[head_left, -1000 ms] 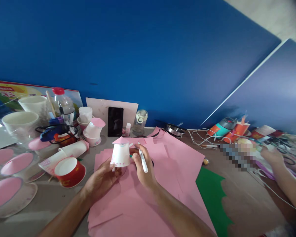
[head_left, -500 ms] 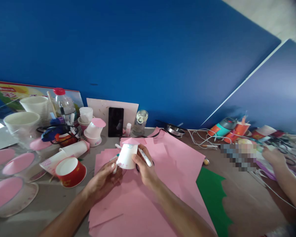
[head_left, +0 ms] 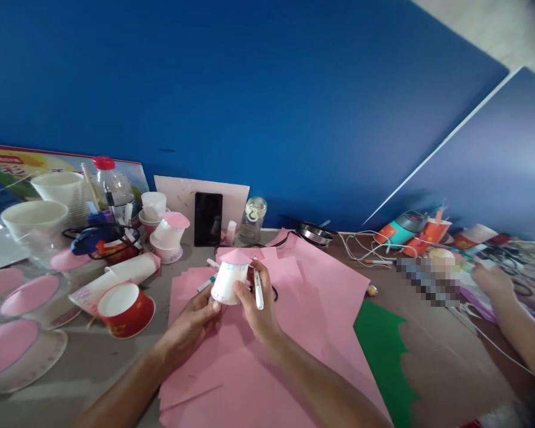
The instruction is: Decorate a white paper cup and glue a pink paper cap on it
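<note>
An upside-down white paper cup [head_left: 225, 282] with a pink paper cone [head_left: 235, 257] on top is held between my two hands, above the pink paper sheets [head_left: 303, 309]. My left hand [head_left: 200, 314] grips the cup's lower rim from the left, its fingers partly hidden beneath. At the cup's right side, my right hand [head_left: 257, 306] presses its thumb against the wall. A white marker [head_left: 258, 290] sticks out between the fingers of that same hand. Just behind the cup, a teal-and-white marker [head_left: 205, 283] lies on the pink paper.
Left are several cone-topped cups [head_left: 31, 295], a red paper bowl [head_left: 127, 310] and stacked cups [head_left: 62, 191]. A phone [head_left: 208, 219] and a glass jar [head_left: 253, 219] stand by the blue wall. Green paper [head_left: 383, 351] lies right; beyond it are cables [head_left: 361, 252] and another person's hand [head_left: 493, 282].
The cup has tipped more upright, so its pink cone shows more. My right hand has turned, and its marker now points nearly straight down.
</note>
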`<state>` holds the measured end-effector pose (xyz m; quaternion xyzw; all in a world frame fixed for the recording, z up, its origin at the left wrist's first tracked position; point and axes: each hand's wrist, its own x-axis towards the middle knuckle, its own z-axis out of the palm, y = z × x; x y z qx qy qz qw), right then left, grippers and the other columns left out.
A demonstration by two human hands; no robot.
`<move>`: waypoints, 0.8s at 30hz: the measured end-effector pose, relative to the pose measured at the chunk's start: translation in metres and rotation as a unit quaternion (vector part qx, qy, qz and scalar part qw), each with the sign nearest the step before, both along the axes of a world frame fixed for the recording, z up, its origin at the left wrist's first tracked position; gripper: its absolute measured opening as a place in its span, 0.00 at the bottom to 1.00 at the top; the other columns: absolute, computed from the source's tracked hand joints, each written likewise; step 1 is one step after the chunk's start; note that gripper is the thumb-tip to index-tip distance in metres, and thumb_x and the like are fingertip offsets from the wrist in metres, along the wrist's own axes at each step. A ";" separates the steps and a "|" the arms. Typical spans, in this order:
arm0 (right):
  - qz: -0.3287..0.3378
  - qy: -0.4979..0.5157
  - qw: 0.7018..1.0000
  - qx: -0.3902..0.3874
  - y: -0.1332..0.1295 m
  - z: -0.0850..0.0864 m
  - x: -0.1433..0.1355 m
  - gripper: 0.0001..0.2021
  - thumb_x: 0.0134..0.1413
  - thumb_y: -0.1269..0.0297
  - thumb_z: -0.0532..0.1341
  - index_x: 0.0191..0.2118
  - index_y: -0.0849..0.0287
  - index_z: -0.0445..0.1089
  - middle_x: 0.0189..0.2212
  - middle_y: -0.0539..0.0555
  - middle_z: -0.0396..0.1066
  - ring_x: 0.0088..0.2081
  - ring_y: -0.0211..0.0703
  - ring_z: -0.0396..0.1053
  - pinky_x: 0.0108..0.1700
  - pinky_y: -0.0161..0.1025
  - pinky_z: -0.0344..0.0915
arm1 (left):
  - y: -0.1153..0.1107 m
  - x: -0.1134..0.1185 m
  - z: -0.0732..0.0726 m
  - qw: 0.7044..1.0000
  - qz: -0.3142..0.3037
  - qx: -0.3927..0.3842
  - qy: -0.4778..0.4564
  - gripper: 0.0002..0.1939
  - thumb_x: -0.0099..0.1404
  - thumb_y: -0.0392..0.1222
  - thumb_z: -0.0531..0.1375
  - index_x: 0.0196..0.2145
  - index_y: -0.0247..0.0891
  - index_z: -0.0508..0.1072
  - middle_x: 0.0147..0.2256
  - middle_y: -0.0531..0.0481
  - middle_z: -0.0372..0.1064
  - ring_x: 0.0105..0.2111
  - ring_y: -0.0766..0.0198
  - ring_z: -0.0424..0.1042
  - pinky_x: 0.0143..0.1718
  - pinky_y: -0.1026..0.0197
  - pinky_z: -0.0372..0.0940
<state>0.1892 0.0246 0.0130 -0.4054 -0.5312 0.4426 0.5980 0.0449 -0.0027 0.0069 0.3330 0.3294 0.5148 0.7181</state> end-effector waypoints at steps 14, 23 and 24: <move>-0.003 0.014 0.999 0.042 0.007 0.011 0.015 0.28 0.57 0.51 0.64 0.58 0.52 0.57 0.56 0.62 0.66 0.59 0.52 0.64 0.57 0.52 0.65 | 0.000 -0.001 0.005 1.000 0.000 0.013 -0.003 0.22 0.50 0.51 0.73 0.39 0.36 0.78 0.26 0.52 0.65 0.24 0.67 0.55 0.26 0.65 0.52; 0.101 0.075 0.991 0.040 0.020 0.020 0.028 0.26 0.55 0.40 0.60 0.53 0.50 0.64 0.50 0.59 0.74 0.52 0.51 0.71 0.55 0.54 0.66 | -0.005 -0.008 -0.010 0.996 -0.086 -0.018 0.017 0.25 0.50 0.58 0.71 0.37 0.35 0.78 0.23 0.54 0.58 0.22 0.69 0.49 0.24 0.64 0.47; 0.110 0.074 0.990 0.039 0.019 0.020 0.028 0.25 0.55 0.40 0.60 0.52 0.50 0.65 0.48 0.59 0.75 0.51 0.51 0.72 0.54 0.53 0.66 | -0.005 -0.008 -0.010 0.996 -0.089 -0.022 0.015 0.25 0.50 0.59 0.71 0.36 0.36 0.78 0.22 0.55 0.57 0.22 0.69 0.49 0.24 0.64 0.47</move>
